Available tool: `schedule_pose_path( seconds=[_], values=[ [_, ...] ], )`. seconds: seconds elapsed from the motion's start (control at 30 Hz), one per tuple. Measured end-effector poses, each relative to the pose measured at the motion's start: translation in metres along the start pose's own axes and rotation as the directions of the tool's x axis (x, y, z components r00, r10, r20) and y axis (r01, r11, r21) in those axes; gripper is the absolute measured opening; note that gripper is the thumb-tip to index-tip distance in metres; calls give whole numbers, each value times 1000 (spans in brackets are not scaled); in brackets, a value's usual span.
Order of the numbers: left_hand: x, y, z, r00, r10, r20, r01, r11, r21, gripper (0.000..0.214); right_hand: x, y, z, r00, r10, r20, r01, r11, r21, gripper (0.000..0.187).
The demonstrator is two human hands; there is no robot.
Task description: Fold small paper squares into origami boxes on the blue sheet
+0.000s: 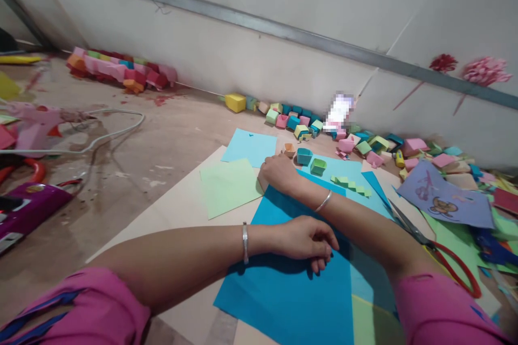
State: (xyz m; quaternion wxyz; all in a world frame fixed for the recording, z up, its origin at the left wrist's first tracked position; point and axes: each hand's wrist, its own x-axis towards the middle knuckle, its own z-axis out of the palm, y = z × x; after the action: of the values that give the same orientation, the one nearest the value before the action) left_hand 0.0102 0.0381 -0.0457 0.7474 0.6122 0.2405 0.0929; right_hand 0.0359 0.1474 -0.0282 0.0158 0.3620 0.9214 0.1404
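Note:
My left hand [309, 238] rests palm down over a large sheet of blue paper [291, 296], its fingers loosely bent and apart, holding nothing. Farther forward, my right hand [280, 173] is curled at the edge of a light green sheet [229, 188]; its fingertips are hidden beneath it, so what it holds, if anything, does not show. Right behind that hand stand a small peach paper box [288, 150], a teal paper box [304, 156] and a green paper box [318, 166]. A folded strip of light green paper [350, 186] lies to their right, on pale blue paper.
Red-handled scissors [435, 245] lie by my right forearm. Many folded paper pieces [293, 118] line the wall, with a bright phone [340, 110] among them. Leftward are a pink glue gun [38, 124], its white cord [121, 111] and a purple box [34, 207]. A drawn-on purple sheet [449, 194] lies right.

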Motion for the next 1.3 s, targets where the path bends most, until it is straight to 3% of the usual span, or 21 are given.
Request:
schedule_pose_path(
  seconds=[0.17,0.3,0.33,0.4,0.47,0.53,0.57,0.63,0.67,0.73,0.8,0.9,0.93,1.1,1.17,1.3],
  values=[
    [-2,6,1,1000,-21,6,21,1000,-20,11,3,10,-13,990,77,-117,-81,996,-27,27],
    [-2,5,1,1000,-3,10,3,1000,-13,11,-13,35,-42,935,205,-288,-222,975,-25,33],
    [-2,3,1,1000,4,14,-3,1000,-22,10,-24,41,-49,880,223,-420,-236,971,20,31],
    [0,0,1,1000,9,14,-8,998,-54,9,-58,49,-61,750,165,-641,-120,986,114,24],
    [1,-4,0,1000,13,13,-12,997,-82,7,-103,53,-68,673,188,-716,-32,974,226,20],
    [2,-5,-1,1000,20,12,-19,995,-96,9,-150,53,-67,694,375,-614,-96,894,437,15],
    [2,-5,-1,1000,19,9,-18,993,-118,14,-171,53,-64,722,524,-452,-203,784,587,13],
    [0,-1,-2,999,29,-46,-38,976,-216,36,-207,53,-53,621,771,-141,-330,421,845,11],
    [-1,2,-2,995,26,-96,-54,953,-299,51,-220,54,-46,556,831,10,-309,195,931,13],
    [-5,9,-4,959,43,-282,-154,910,-386,63,-238,55,-32,522,812,260,-247,-148,958,20],
    [-8,17,-8,891,31,-452,-214,908,-359,55,-247,56,-21,490,783,383,-224,-312,924,25],
    [-10,27,-19,707,28,-707,-253,943,-215,50,-249,59,-14,519,733,440,-224,-380,898,25],
    [-10,29,-23,672,44,-739,-258,950,-178,43,-248,60,-13,527,724,445,-222,-389,894,25],
    [-9,30,-40,623,90,-777,-248,965,-87,34,-247,61,-15,566,694,445,-202,-406,891,25],
    [-9,30,-44,612,107,-783,-238,970,-53,31,-247,61,-14,607,668,431,-227,-374,899,25],
    [-9,34,-47,632,105,-768,-216,975,-45,29,-249,58,-12,656,645,393,-298,-257,919,27]
  ],
)
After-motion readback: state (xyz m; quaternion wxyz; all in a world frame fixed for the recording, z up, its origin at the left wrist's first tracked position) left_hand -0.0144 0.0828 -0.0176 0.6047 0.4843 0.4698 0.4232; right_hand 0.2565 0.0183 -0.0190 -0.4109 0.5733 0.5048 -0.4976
